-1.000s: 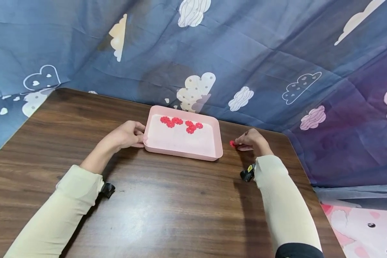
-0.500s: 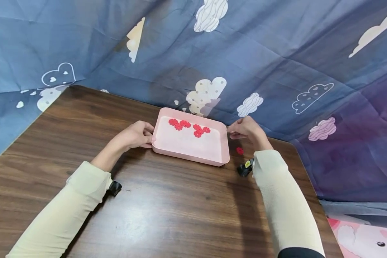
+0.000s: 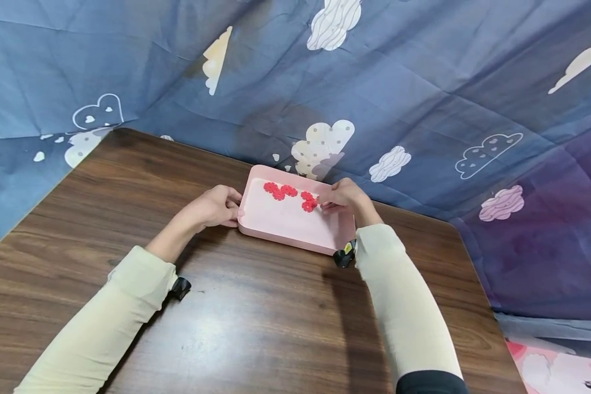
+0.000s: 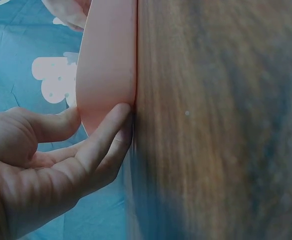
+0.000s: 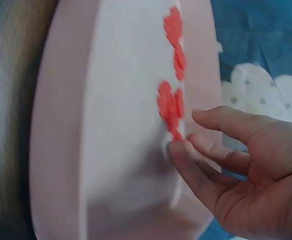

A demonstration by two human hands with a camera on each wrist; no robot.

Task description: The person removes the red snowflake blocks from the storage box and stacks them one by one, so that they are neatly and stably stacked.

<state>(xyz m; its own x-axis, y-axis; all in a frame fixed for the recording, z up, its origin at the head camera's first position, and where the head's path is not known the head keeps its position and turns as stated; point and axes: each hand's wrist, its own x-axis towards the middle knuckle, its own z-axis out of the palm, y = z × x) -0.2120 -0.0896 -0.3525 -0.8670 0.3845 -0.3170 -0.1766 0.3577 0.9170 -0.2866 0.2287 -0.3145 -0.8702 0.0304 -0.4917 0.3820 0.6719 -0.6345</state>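
Note:
A shallow pink tray (image 3: 285, 219) lies near the table's back edge. Inside along its far side are two clusters of small red flower-shaped pieces, a left cluster (image 3: 279, 191) and a right cluster (image 3: 307, 203). My left hand (image 3: 215, 207) holds the tray's left end, thumb at the rim and fingers low against the outer wall (image 4: 108, 70). Over the right part of the tray, my right hand (image 3: 346, 196) reaches in. Its fingertips meet the nearest red piece (image 5: 176, 135), while the thumb stands apart from them.
The brown wooden table (image 3: 256, 306) extends in front of the tray and to both sides. A blue cloud-patterned cloth (image 3: 256, 65) hangs close behind it. My right sleeve (image 3: 399, 290) covers part of the table right of the tray.
My right hand let go of a loose red piece on the table right of the tray, then moved left into the tray. That piece is now out of sight. My left hand keeps its hold.

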